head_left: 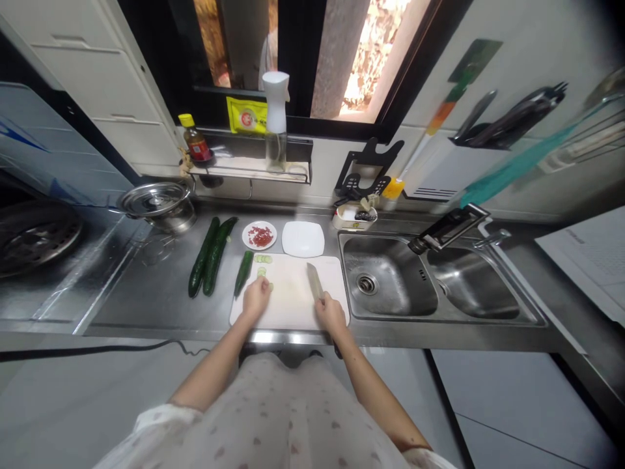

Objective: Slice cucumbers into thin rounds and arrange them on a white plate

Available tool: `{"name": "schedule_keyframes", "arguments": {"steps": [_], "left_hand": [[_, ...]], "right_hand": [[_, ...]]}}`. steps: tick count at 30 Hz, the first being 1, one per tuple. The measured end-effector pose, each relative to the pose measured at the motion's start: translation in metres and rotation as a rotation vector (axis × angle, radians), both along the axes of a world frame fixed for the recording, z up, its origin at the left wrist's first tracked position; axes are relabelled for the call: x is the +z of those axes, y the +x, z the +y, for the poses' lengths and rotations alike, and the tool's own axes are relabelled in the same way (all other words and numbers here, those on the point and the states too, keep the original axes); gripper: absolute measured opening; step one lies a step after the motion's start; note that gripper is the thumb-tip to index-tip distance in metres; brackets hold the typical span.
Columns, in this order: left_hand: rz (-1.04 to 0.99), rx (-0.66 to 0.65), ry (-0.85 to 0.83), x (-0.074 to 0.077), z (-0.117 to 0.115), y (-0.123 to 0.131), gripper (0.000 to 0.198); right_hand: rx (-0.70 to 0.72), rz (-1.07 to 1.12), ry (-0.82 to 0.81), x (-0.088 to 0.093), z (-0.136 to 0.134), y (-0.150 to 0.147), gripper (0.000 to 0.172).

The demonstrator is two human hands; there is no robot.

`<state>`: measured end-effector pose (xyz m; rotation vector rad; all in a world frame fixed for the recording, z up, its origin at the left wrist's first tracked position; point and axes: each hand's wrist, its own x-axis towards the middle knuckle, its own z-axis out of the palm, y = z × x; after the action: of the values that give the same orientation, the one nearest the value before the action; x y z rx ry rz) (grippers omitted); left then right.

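Clearly, the left hand (256,299) is nearer the cut cucumber (243,273), which lies just to its upper left along the board's (288,301) left edge, long axis running up-frame. Those fingers bunch beside slices (263,258), grip unclear; the right hand (330,312) clasps the knife (314,281).

It's a kitchen here, no mistaking it! Stainless-steel tabletop (141,293) running across, double-bowl sink (398,290) over on the right, faucet (452,228) above it. Lidded steel pot (157,203) far left, sauce bottle (198,142) up on the far shelf (239,167), knives (478,118) in a white holder (446,170) far right, and near centre, cucumber slices (263,258) on a cutting board (290,306)!
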<state>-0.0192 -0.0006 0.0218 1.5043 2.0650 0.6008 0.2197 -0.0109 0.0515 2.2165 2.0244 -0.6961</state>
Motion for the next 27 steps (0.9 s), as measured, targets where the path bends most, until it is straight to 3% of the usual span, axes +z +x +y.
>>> {"name": "schedule_keyframes", "arguments": {"steps": [7,14,27], "left_hand": [[0.165,0.086,-0.041,-0.004,0.011,-0.018,0.011],[0.276,-0.007,-0.071,-0.007,0.014,-0.017,0.018],[0.371,-0.087,-0.15,0.006,0.013,-0.014,0.024]], "right_hand": [[0.014,0.007,0.004,-0.003,0.001,0.001,0.023],[0.021,0.006,-0.003,-0.002,0.001,0.002,0.024],[0.032,-0.024,-0.036,0.002,0.002,0.002,0.024]]}}
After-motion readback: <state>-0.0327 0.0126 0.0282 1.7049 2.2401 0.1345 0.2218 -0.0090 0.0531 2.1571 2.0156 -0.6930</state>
